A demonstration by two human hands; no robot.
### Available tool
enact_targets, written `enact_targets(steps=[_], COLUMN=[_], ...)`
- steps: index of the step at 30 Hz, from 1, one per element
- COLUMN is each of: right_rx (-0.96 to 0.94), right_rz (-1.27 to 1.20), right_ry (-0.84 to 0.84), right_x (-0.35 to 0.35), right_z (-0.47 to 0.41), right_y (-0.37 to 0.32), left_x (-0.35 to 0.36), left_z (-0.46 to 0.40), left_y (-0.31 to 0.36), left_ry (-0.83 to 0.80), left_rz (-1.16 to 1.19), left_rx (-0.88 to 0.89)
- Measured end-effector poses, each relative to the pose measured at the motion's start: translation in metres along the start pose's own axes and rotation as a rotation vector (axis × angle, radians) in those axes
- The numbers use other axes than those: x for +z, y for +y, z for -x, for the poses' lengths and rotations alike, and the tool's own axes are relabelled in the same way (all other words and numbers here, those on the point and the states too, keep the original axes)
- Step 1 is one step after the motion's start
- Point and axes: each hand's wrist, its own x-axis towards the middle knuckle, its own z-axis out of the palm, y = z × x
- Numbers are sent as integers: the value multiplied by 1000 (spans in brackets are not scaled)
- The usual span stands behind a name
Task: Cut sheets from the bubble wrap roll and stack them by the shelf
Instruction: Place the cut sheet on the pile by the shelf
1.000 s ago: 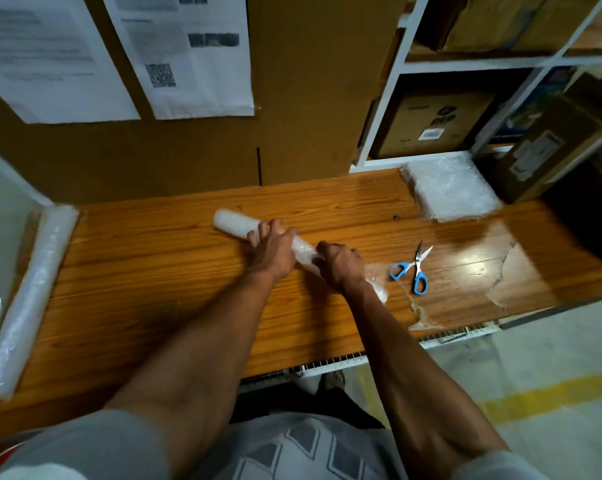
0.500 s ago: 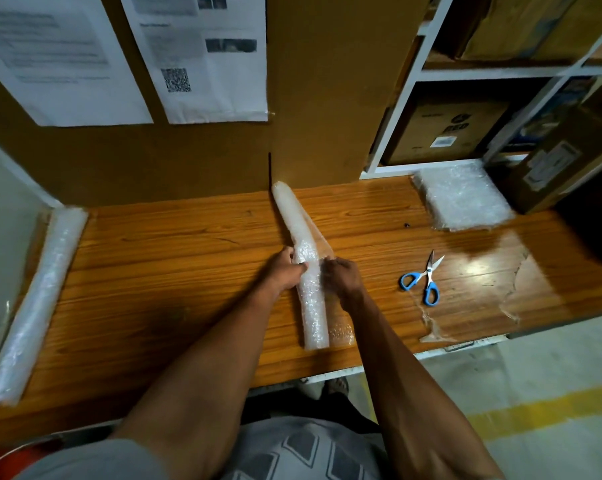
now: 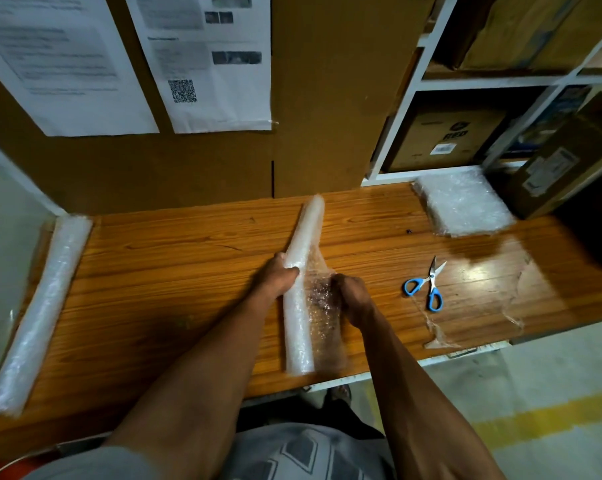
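Note:
A bubble wrap roll (image 3: 301, 292) lies on the wooden table (image 3: 174, 271), running from the back wall toward the front edge. My left hand (image 3: 280, 277) grips the roll at its middle from the left. My right hand (image 3: 349, 297) pinches the loose free edge of the wrap just right of the roll, where a short flap lies pulled out. Blue-handled scissors (image 3: 427, 289) lie on the table to the right of my hands. A stack of cut bubble wrap sheets (image 3: 462, 202) sits at the back right, next to the white shelf (image 3: 396, 133).
A second bubble wrap roll (image 3: 39, 310) lies along the table's left end. Cardboard boxes (image 3: 448, 140) fill the shelf, and another box (image 3: 562, 161) leans at the far right. Clear plastic scraps (image 3: 514, 306) lie near the table's right front.
The roll has turned from lying slantwise across the table to pointing away from me. My right hand has drawn a short flap of wrap off its right side.

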Motion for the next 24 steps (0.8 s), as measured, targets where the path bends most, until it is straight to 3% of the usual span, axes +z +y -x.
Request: enact_targets(steps=[4, 8, 12, 15, 19, 22, 24], right_rx=[-23, -301, -489, -391, -263, -308, -328], right_rz=[223, 528, 692, 761, 738, 723, 658], right_ry=[67, 211, 209, 142, 217, 227, 215], right_x=[-12, -8, -2, -6, -25, -30, -22], right_z=[-10, 3, 0, -4, -17, -15, -4], right_y=[18, 15, 7, 6, 16, 21, 18], left_x=[-12, -2, 11, 8, -7, -14, -12], left_z=[-1, 17, 30, 30, 26, 27, 29], left_y=[-13, -16, -22, -25, -31, -30, -26], left_ry=[200, 174, 118, 88, 184, 256, 235], left_rz=[-85, -181, -450, -409, -391, -324, -251], left_rx=[-32, 184, 321, 317, 257, 127, 130])
